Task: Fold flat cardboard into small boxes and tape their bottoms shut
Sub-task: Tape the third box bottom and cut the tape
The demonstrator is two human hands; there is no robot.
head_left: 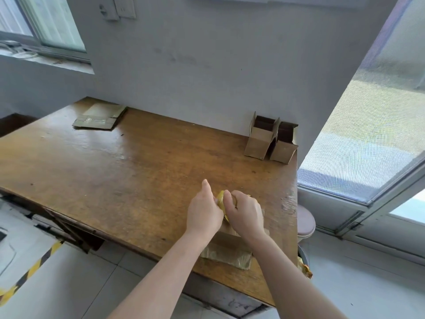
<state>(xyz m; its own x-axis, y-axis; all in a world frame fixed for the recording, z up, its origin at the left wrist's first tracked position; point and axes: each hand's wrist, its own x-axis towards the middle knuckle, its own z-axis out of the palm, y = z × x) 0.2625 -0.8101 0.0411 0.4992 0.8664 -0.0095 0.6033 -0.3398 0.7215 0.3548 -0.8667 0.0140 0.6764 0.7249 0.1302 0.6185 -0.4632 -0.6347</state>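
Wooden counter [138, 169], worn and glossy, stands against a pale wall. Both hands work at the counter's near-right part. The left hand [203, 211] and right hand [246, 212] meet knuckle to knuckle over a yellowish tape roll [221, 200], which shows only as a sliver between them. The right hand's fingers are curled over the roll from above and grasp it. The left hand's fingers are closed on the roll's left side, with one digit sticking out straight toward the counter's far edge. Under the wrists, close to the counter's near edge, lies the cardboard box [227, 252] in work. It rests on the counter surface and its near end is covered in shiny clear tape. How far it is folded cannot be told, as the hands and forearms hide most of it. At the counter's far-left corner sits a stack of flat cardboard [99, 118]. At the far-right corner two folded boxes [258, 139] stand side by side, touching, tops open, flaps up. A pinkish round stool [305, 221] stands just off the counter's right edge. Yellow-and-black striped tape [34, 265] marks the floor below the counter's near-left side.
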